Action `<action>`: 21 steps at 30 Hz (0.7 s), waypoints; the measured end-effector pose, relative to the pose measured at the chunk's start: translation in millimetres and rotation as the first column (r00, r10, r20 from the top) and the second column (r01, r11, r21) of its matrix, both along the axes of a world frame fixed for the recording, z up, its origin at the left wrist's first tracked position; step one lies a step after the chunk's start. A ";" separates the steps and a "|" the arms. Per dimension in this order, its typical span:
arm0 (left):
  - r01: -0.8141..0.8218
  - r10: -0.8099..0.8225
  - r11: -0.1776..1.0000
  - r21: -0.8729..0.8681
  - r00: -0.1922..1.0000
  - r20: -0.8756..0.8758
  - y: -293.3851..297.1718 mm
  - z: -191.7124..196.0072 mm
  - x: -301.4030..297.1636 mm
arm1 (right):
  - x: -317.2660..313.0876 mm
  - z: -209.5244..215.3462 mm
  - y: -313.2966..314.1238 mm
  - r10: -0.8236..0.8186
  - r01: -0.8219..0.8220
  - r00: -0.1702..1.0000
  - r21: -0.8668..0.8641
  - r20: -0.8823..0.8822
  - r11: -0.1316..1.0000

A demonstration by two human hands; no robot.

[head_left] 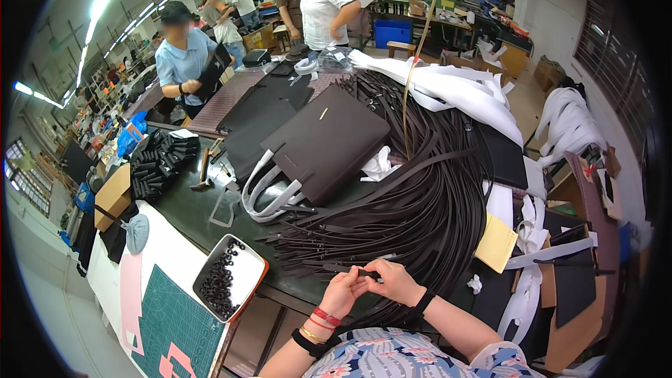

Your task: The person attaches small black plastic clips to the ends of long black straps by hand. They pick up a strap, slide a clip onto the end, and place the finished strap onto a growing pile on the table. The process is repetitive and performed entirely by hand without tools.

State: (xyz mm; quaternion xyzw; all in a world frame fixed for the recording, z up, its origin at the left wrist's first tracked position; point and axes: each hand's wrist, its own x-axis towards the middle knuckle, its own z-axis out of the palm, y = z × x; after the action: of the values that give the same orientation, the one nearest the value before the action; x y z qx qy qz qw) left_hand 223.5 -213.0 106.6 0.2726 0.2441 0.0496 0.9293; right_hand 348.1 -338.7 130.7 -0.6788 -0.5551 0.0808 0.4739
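Close in front of me, my left hand (pixel 342 292) and my right hand (pixel 396 283) meet at the fingertips. Both pinch the end of a dark leather strap (pixel 369 274), and the fingers partly cover it. Just beyond them spreads a big heap of long dark straps (pixel 427 196), several with small metal fittings near their ends. To the left of my hands, a white tray (pixel 250 260) holds many small black rings (pixel 218 287). A dark brown handbag (pixel 329 143) with wrapped handles (pixel 269 203) lies on the green table, past the strap ends.
A hammer (pixel 204 168) and a pile of black pieces (pixel 162 161) lie left. The green cutting mat (pixel 175 322) is at lower left. White strips (pixel 448 87) cover the far straps; a yellow notepad (pixel 496 241) sits right. Across the table, a person (pixel 183 56) holds a black piece.
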 end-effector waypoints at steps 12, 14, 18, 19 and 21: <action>-0.049 0.246 0.842 0.537 0.921 -0.303 40.6 -13.4 13.6 | 26.2 -6.4 -3.2 -0.036 0.050 0.981 -0.074 0.189 0.996; -0.082 0.186 0.927 0.366 0.948 -0.257 76.8 -55.6 21.1 | 42.8 -14.5 -19.3 -0.092 0.106 0.991 -0.147 0.095 0.983; 0.190 0.159 0.811 0.554 0.838 -0.521 89.0 -102.4 36.3 | 46.1 -64.5 -34.6 0.117 0.036 0.950 -0.472 0.291 0.881; 0.330 0.157 0.715 0.617 0.784 -0.601 86.3 -98.6 40.1 | 36.6 -76.6 -34.7 0.212 0.041 0.922 -0.628 0.323 0.777; 0.499 0.173 0.562 0.660 0.709 -0.683 82.5 -92.3 43.4 | 15.8 -124.0 -32.1 0.343 0.042 0.846 -0.694 0.407 0.719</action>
State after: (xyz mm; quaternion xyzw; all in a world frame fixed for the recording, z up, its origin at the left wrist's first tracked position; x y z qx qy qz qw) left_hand 266.8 -130.5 14.3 0.6866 0.4873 -0.0431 0.5378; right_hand 363.9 -370.8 6.8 -0.7505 -0.6465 0.1355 0.0202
